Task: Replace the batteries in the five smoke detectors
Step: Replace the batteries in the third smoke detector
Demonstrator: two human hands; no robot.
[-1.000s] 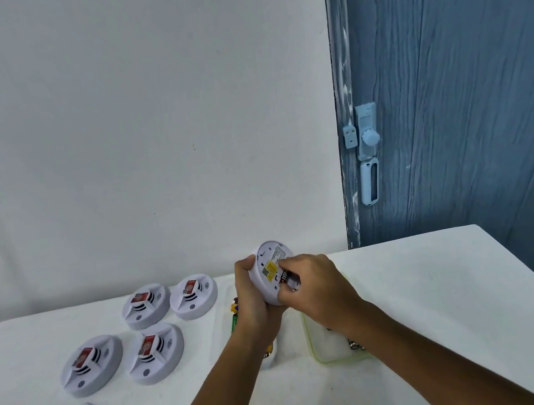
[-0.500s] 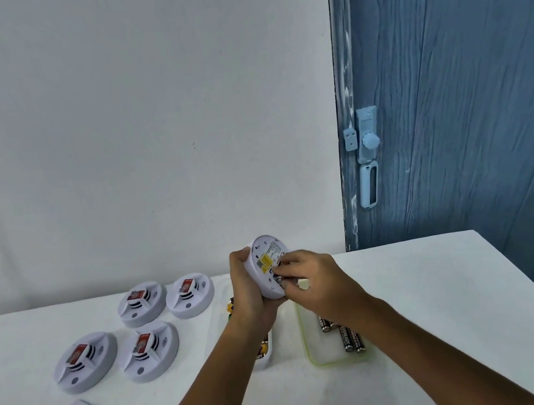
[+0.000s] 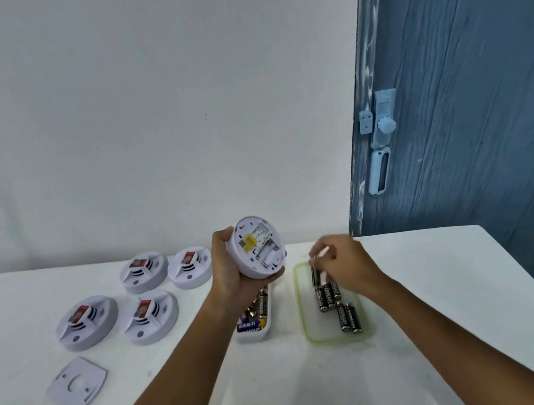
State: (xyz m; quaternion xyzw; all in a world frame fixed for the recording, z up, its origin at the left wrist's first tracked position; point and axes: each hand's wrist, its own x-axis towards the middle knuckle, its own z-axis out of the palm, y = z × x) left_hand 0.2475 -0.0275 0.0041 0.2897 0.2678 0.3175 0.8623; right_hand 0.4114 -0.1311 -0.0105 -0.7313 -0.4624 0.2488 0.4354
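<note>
One detector (image 3: 258, 250) tilted upright, back facing camera.

The left hand (image 3: 230, 270) grips a white smoke detector (image 3: 259, 250) held up with its open back facing the camera, above a small white tray (image 3: 256, 334) of batteries. The right hand (image 3: 344, 263), blurred, hovers with curled fingers over a green-rimmed lid (image 3: 310, 338) where black batteries (image 3: 337, 302) lie, possibly pinching one. Four more detectors (image 3: 114, 305) and a mounting plate (image 3: 77, 384) sit to the left on the white table (image 3: 443, 280).
</note>
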